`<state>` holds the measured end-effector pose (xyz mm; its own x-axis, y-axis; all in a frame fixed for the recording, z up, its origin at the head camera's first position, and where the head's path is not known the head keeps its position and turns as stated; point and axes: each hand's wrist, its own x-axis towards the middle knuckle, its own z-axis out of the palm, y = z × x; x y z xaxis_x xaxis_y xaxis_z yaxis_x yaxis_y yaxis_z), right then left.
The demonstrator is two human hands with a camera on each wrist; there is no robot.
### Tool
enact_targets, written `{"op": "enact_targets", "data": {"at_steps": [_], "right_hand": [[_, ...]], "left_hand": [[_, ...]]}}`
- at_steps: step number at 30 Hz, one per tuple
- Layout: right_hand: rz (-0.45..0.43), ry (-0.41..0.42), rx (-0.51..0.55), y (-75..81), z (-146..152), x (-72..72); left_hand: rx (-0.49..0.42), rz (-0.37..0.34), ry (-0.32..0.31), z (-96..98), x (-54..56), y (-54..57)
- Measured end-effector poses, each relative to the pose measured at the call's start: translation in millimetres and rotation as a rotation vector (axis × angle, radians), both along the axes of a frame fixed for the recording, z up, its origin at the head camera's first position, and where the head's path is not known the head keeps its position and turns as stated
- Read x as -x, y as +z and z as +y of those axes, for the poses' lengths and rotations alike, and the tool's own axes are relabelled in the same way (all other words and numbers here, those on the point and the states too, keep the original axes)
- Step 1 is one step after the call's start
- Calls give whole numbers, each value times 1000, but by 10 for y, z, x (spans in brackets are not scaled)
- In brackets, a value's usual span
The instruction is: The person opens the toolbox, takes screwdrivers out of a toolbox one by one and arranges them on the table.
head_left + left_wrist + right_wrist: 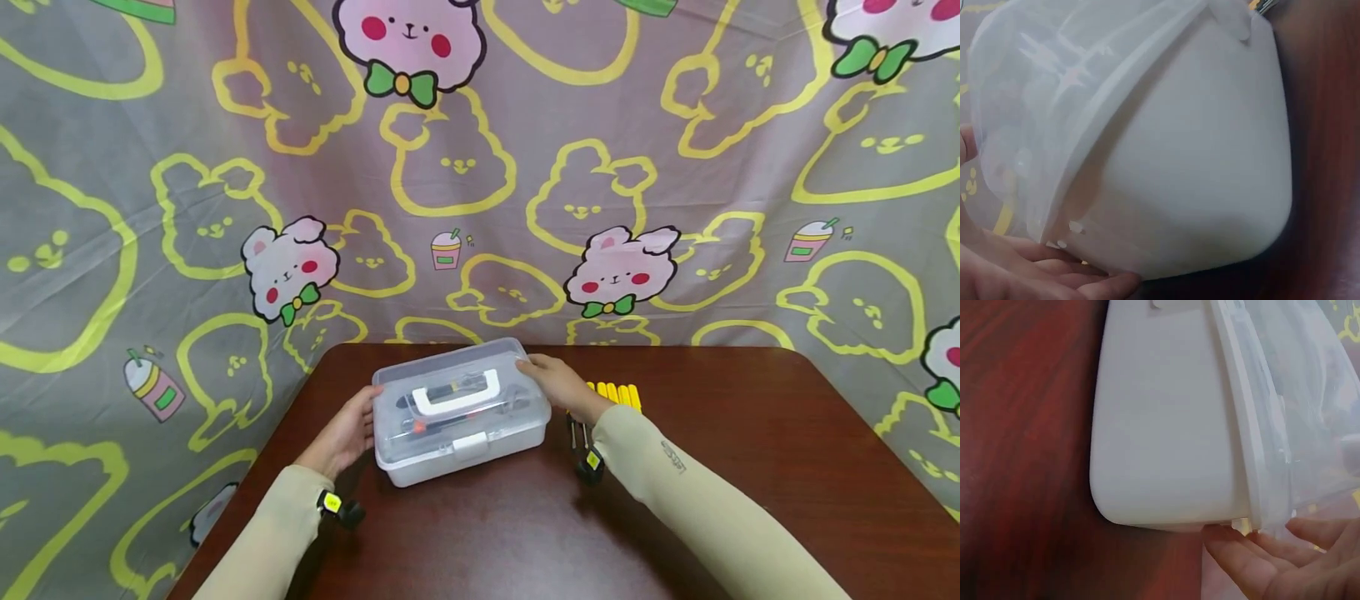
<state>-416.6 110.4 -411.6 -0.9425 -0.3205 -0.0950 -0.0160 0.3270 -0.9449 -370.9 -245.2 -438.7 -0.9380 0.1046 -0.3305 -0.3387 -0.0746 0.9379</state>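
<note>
A toolbox (pixel 427 468) with a clear lid, a white carrying handle and a white front latch stands at the middle-left of the table, turned slightly. Its lid is down, and dark tools with orange and yellow parts show through it. My left hand (pixel 351 429) holds the left end, with its fingers (pixel 1094 284) reaching round toward the back. At the back right corner, my right hand (pixel 558 383) grips the box, thumb by the lid and fingers (pixel 1244 559) behind the wall. Whether the base fully touches the table is hard to tell.
Several yellow-handled screwdrivers (pixel 634 397) lie right of the toolbox, partly hidden by my right forearm. The brown table (pixel 750 433) has a rounded far edge. A cartoon-printed curtain (pixel 517 183) hangs behind it and along the left side.
</note>
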Motion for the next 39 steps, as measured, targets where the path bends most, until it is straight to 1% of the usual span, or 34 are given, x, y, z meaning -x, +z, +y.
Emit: {"op": "enact_targets", "data": {"at_steps": [1,4,5,6,10,13,15,17,21,26,29,32,34,36,37,39], "right_hand": [[16,-13,-10,-11,3,-20],[41,-46,-35,-28,5,-88],[50,-54,-35,-77,12,-84],[51,-58,-35,-76,16,-110],[11,-60,15,-76,32,-198],[-27,-69,64,-87,49,-257],[-36,-77,80,-97,59,-296],[-37,-88,83,-109,66,-333],[-38,-109,74,-127,76,-401],[-45,-131,50,-123,95,-486],[-52,-130,46,-119,97,-520],[-52,-129,49,-121,89,-542],[-45,-133,53,-130,85,-555],[-31,-147,58,-152,87,-579],[-25,-155,58,-167,89,-596],[-12,-167,67,-206,97,-644]], "left_hand": [[1,-6,0,-2,34,-6],[-2,-14,-29,-9,124,-19],[-5,-12,-35,-12,151,-18],[-7,-12,-41,-14,176,-16],[-24,2,-69,-22,269,-17],[-26,9,-127,-27,347,-26],[-16,6,-161,-34,405,-34],[-4,8,-211,-49,469,-41],[36,-2,-249,-61,580,-35],[34,-5,-309,-40,680,-19],[39,-8,-334,-52,709,-7],[58,-19,-315,-73,714,-3],[48,-15,-314,-75,704,-10],[27,8,-320,-73,674,-22],[19,28,-333,-73,648,-28],[-1,65,-353,-78,575,-37]]}}
